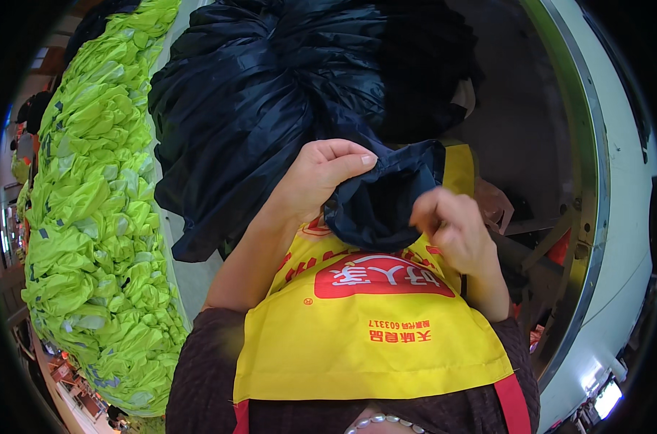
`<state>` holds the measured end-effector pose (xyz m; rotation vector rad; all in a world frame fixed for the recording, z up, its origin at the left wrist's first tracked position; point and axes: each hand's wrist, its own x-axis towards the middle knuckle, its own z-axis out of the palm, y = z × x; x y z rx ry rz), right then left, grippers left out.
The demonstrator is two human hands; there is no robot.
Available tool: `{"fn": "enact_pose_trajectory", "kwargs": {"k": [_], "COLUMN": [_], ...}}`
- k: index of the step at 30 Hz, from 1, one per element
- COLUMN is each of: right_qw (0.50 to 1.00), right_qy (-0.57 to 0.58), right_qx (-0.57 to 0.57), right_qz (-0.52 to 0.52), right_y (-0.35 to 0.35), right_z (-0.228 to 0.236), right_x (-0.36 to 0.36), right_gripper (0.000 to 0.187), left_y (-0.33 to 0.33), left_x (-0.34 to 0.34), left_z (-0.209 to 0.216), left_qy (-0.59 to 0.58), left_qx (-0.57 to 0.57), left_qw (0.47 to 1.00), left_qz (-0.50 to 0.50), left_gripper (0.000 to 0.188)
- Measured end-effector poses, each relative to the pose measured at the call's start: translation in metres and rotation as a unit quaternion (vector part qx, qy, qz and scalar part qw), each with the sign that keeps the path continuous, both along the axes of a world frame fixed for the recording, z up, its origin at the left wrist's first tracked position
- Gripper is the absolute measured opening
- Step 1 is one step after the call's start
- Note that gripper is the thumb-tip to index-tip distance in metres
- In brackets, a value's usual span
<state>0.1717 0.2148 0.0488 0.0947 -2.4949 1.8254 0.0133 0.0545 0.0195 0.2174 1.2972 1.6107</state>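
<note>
In front of my body a sleeve-like tube of shiny dark navy fabric [354, 223] hangs with its round opening facing up. My left hand [315, 177] is closed on its upper rim, pinching the cloth between thumb and fingers. At the right side of the opening is my right hand [457, 230], its fingers curled and smeared by motion. Whether it grips the rim cannot be made out. The tube runs back into a large gathered heap of the same navy fabric [249, 94] beyond my hands.
A long pile of crumpled lime-green garments [97, 239] with grey patches lies along the left. To the right stands a pale tabletop [625, 210] with a metal edge, a dark gap beside it. I wear a yellow apron [372, 369] with red straps.
</note>
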Motion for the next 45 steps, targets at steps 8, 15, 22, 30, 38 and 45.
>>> {"fn": "enact_pose_trajectory", "kwargs": {"k": [8, 15, 22, 30, 38, 45], "right_qw": [0.972, 0.961, 0.958, 0.976, 0.961, 0.943], "right_qy": [0.018, 0.048, 0.031, 0.018, 0.056, 0.104], "right_qx": [0.183, 0.238, 0.253, 0.065, 0.118, 0.205], "right_qz": [-0.148, -0.13, -0.128, -0.207, -0.246, -0.239], "right_y": [-0.006, -0.005, -0.006, -0.006, -0.03, -0.036], "right_z": [-0.007, -0.008, -0.005, -0.012, -0.039, -0.052], "right_x": [-0.009, -0.013, -0.016, -0.018, 0.002, -0.004], "right_gripper": [0.02, 0.022, 0.019, 0.014, 0.021, 0.024], "left_y": [0.001, 0.001, 0.002, 0.003, 0.005, 0.007], "left_x": [0.002, 0.004, 0.004, 0.003, 0.0, 0.004], "left_z": [0.006, 0.006, 0.004, 0.001, 0.002, 0.002], "left_qy": [-0.004, 0.012, 0.017, -0.019, -0.056, -0.079], "left_qx": [-0.019, -0.025, -0.022, -0.025, -0.028, -0.039], "left_qw": [1.0, 0.999, 0.999, 0.999, 0.998, 0.996], "left_qz": [-0.011, -0.018, -0.024, -0.035, -0.009, 0.008], "left_gripper": [0.012, 0.012, 0.012, 0.01, 0.012, 0.01]}}
